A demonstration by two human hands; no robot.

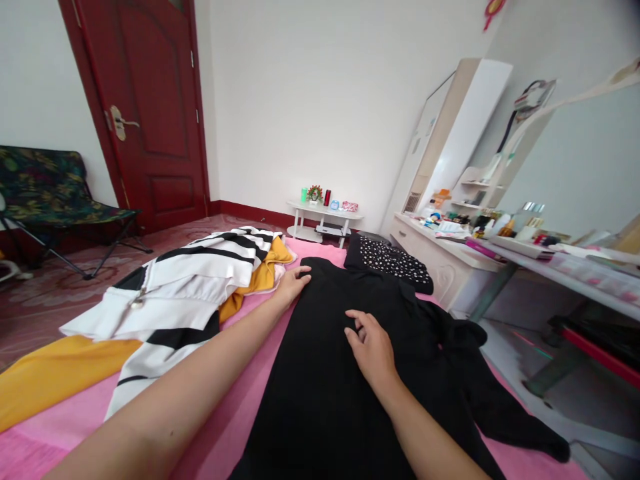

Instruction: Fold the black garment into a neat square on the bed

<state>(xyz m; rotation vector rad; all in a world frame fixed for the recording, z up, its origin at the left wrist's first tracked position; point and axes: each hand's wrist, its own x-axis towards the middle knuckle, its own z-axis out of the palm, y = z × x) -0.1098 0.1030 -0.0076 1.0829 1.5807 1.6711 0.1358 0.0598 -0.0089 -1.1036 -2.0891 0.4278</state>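
Note:
A black garment [340,400] lies spread flat on a pink bed cover [240,393]. My left hand [291,283] reaches far forward and rests on the garment's upper left edge, fingers stretched out flat. My right hand [371,343] lies on the middle of the black cloth, fingers slightly curled and pressing down, nothing gripped. A black piece with white dots [390,260] sits at the garment's far end.
A white garment with black stripes [195,280] and a yellow cloth [55,373] lie heaped at the left. A cluttered white dresser [450,257] and desk [575,267] stand at the right. Beyond are a red door [145,113], a folding chair [55,193] and a small white table [323,217].

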